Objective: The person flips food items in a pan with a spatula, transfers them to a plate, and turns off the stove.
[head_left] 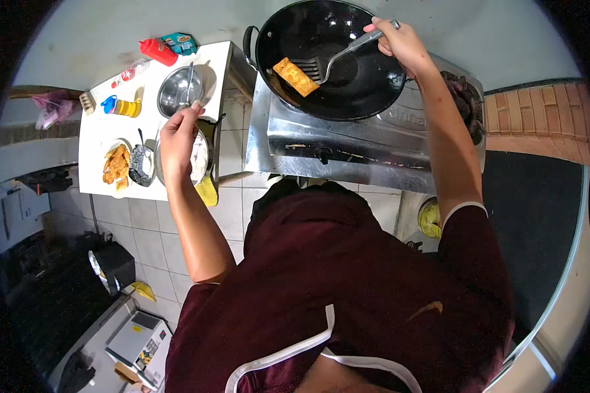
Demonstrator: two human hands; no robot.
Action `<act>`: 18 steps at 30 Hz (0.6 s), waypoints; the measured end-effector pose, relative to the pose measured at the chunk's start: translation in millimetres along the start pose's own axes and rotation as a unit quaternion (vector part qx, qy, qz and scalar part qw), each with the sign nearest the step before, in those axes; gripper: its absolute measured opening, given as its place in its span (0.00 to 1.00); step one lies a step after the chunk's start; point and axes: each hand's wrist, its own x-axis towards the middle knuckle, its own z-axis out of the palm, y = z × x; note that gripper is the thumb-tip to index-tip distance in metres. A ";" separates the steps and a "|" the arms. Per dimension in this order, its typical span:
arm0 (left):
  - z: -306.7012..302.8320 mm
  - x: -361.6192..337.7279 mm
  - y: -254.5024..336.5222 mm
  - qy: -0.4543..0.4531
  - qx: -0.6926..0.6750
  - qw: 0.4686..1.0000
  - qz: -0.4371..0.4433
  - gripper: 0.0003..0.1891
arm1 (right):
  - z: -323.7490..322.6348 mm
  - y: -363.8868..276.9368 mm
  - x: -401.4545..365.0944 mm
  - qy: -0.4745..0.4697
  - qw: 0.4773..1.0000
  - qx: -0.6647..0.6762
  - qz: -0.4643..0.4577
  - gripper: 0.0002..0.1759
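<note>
My right hand (405, 49) is closed around the handle of a slotted turner (337, 60) over a black wok (367, 98). Against the turner's slotted head lies a golden-brown rectangular fried piece (296, 76), on the left side of the wok. My left hand (179, 141) is above the white table, its fingers pinched together beside a metal bowl (170, 92). A metal utensil (190, 82) lies in that bowl, its lower end close to my fingertips; whether they grip it cannot be made out. Partly behind my left hand is a bowl with pale contents (200, 157).
The wok rests on a steel stove (347, 147). On the white table (95, 173) are a plate of fried food (117, 165), a dark patterned container (141, 164), a yellow bottle with blue lid (121, 106) and a red bottle (157, 51). A green-filled bin (430, 217) stands below the stove.
</note>
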 end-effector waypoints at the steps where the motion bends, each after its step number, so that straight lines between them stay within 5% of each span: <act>1: -1.7 4.4 3.3 -0.003 0.001 1.000 0.003 0.13 | 1.1 0.4 -0.6 0.016 1.000 0.017 0.013 0.21; 12: -6.8 34.1 12.0 -0.053 0.011 0.998 0.021 0.12 | -21.4 -15.6 -21.1 0.128 0.983 0.125 -0.033 0.18; 18: -11.2 16.1 12.0 0.004 0.008 1.000 0.015 0.13 | -22.4 -53.6 -24.3 0.167 0.980 0.099 -0.046 0.18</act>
